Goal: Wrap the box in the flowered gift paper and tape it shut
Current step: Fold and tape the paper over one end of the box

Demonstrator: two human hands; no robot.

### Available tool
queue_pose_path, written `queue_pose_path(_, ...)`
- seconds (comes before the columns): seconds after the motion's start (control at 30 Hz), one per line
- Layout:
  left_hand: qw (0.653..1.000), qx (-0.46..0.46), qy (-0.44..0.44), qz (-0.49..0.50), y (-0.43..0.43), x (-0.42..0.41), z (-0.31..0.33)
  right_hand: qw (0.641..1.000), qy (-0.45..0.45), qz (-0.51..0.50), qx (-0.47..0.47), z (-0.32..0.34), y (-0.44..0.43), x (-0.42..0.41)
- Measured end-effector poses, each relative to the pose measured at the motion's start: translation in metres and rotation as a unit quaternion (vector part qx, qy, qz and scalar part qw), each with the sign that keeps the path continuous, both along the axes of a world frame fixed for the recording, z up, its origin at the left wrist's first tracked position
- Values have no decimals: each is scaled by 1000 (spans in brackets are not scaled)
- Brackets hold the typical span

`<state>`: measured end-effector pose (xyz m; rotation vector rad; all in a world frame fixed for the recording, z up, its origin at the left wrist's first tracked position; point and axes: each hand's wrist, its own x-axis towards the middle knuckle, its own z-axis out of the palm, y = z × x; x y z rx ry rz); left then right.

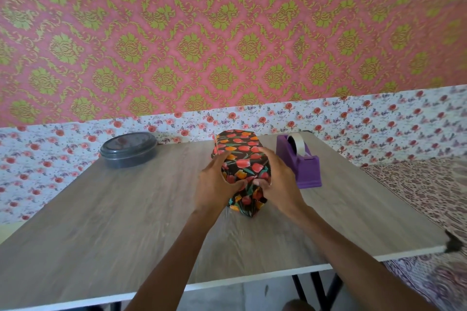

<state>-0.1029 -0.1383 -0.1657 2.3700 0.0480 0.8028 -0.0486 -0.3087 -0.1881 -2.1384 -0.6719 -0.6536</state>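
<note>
Reaching forward over the wooden table [126, 222], both forearms lead to a box [240, 156] already covered in dark flowered gift paper [246, 199], standing mid-table. The left hand [217, 182] clasps its left side, thumb pressed against the near end; the right hand [278, 184] clasps the right side, fingers pinching the bunched paper at that near end, where the loose flap spills onto the tabletop. Just right of the box, close behind the right hand, sits a purple tape dispenser [300, 161]. Farther back left rests a round grey lidded container [129, 149]. Patterned wallpaper [227, 33] rises behind.
</note>
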Motion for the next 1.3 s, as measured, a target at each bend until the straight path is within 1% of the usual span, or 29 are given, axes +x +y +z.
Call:
queue_pose_path(0.07,1000,21,1,5,-2,2,0,998,53,28,1,8,-12,3)
queue_pose_path(0.1,1000,30,6,4,-3,4,0,997,65,36,0,13,-21,6)
queue_pose_path(0.13,999,40,13,3,-5,7,1,998,50,28,-1,19,-31,9)
queue_pose_path(0.17,998,52,22,5,-5,9,1,1000,15,-7,1,23,-40,13)
queue_pose_path(0.2,997,66,28,9,-8,12,3,997,-27,-69,-3,30,-51,19)
queue_pose_path(0.23,996,80,38,16,-10,14,4,988,-44,-144,-18,35,-61,23)
queue_pose_path(0.27,995,89,48,21,-12,16,4,975,-33,-216,-43,39,-71,29)
queue_pose_path(0.3,994,92,57,23,-13,17,4,959,5,-274,-79,42,-80,35)
queue_pose_path(0.33,993,93,64,25,-14,18,4,942,57,-310,-113,44,-88,43)
queue_pose_path(0.37,993,95,66,25,-15,20,4,929,118,-325,-130,46,-94,50)
queue_pose_path(0.4,993,95,69,25,-14,20,3,926,186,-306,-123,46,-97,58)
queue_pose_path(0.43,993,94,69,22,-14,21,3,927,254,-267,-76,49,-100,65)
queue_pose_path(0.47,993,92,70,20,-14,21,3,921,317,-225,-1,52,-102,72)
queue_pose_path(0.53,993,91,73,20,-14,22,4,881,421,-167,136,63,-100,76)
queue_pose_path(0.6,993,91,76,20,-14,22,5,838,491,-141,192,74,-99,75)
queue_pose_path(0.67,993,89,80,20,-14,21,5,811,527,-128,218,83,-99,73)
queue_pose_path(0.73,992,88,83,21,-13,22,5,807,533,-112,231,88,-97,74)
queue_pose_path(0.83,993,80,86,19,-12,23,5,815,523,-110,222,94,-91,73)
queue_pose_path(0.93,993,79,83,14,-12,23,5,807,505,-105,287,90,-90,63)
queue_pose_path(1.03,994,75,81,15,-13,22,5,790,488,-72,364,79,-97,49)
queue_pose_path(1.13,994,67,80,14,-12,22,4,786,465,-53,405,60,-103,45)
queue_pose_path(1.23,995,61,74,14,-12,22,4,795,444,-64,408,39,-106,54)
queue_pose_path(1.3,996,60,71,14,-12,22,4,821,432,-110,357,30,-103,61)
